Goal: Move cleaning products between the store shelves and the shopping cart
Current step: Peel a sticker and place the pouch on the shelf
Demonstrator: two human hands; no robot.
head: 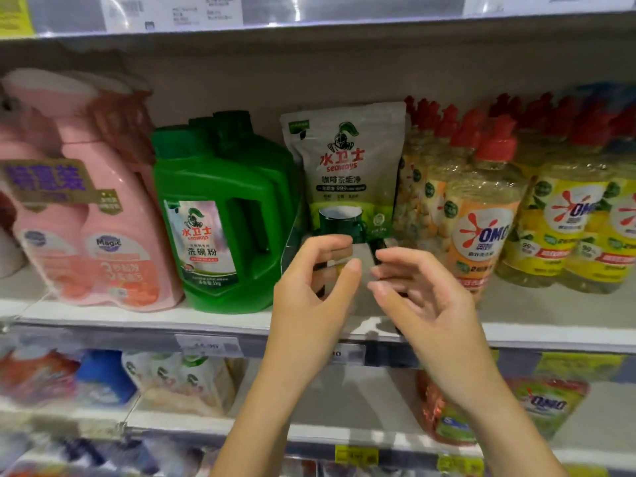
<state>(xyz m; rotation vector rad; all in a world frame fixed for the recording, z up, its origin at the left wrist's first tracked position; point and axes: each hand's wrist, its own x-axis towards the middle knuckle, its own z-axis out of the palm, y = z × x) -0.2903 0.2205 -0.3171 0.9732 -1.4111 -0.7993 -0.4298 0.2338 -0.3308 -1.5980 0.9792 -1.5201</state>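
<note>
The store shelf (103, 316) runs across the whole view, with another tier of goods below it and a price rail above. From the left it carries a bundle of pink spray bottles (103, 218), then a green jug (223, 215) with a moulded handle, and at the far right a packed row of red-capped OMO bottles (481, 208) in orange and yellow. Between the jug and that row stands the grey pouch (344, 166). It is upright on the shelf, close beside the jug and close against the OMO bottles. Both hands are raised in front of its lower part. The left hand (309, 297) makes a loose C, its fingers (330, 242) and thumb apart and just at the pouch's lower edge. Whether they touch it I cannot tell. The right hand (423, 297) has its fingers spread and relaxed, clamped on nothing. The shopping cart is out of view, so nothing shows how many products have gone either way. As things lie, the pouch sits in its shelf slot with neither hand holding it. This reads either as a placing just finished or a pick-up not yet begun.
</note>
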